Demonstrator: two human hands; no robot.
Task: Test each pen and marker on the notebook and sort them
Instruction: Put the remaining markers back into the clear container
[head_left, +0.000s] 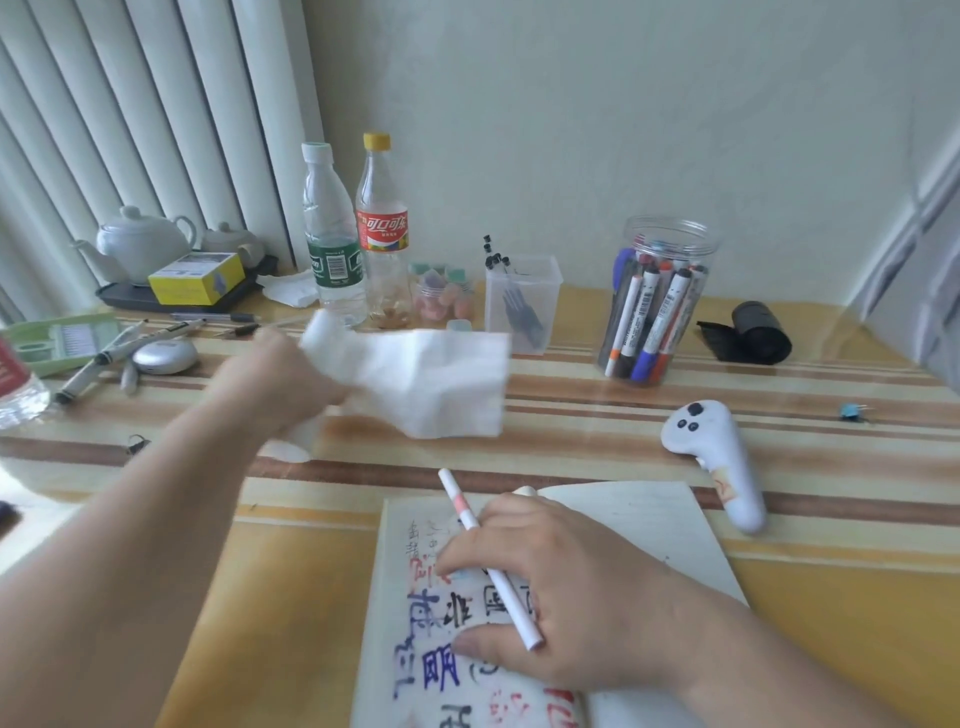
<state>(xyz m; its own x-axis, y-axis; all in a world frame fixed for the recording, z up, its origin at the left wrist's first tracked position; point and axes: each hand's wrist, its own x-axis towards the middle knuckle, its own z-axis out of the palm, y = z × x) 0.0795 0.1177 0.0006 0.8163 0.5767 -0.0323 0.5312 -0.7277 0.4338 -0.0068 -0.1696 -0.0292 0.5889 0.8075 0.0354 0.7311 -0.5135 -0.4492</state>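
While the right hand (545, 587) rests on the open notebook (639, 519) at the lower centre of the frame, its fingers hold a white pen (459, 500). At centre left, the blurred left hand (280, 374) grips a white tissue (436, 384). At upper right, markers (660, 317) stand in a clear jar (670, 234).

My left arm reaches from the lower left up to the middle of the frame. My left hand (283, 371) grips a white tissue (441, 384). My right hand (550, 587) sits low in the middle, palm down, with a white pen (460, 504) tucked between its fingers.
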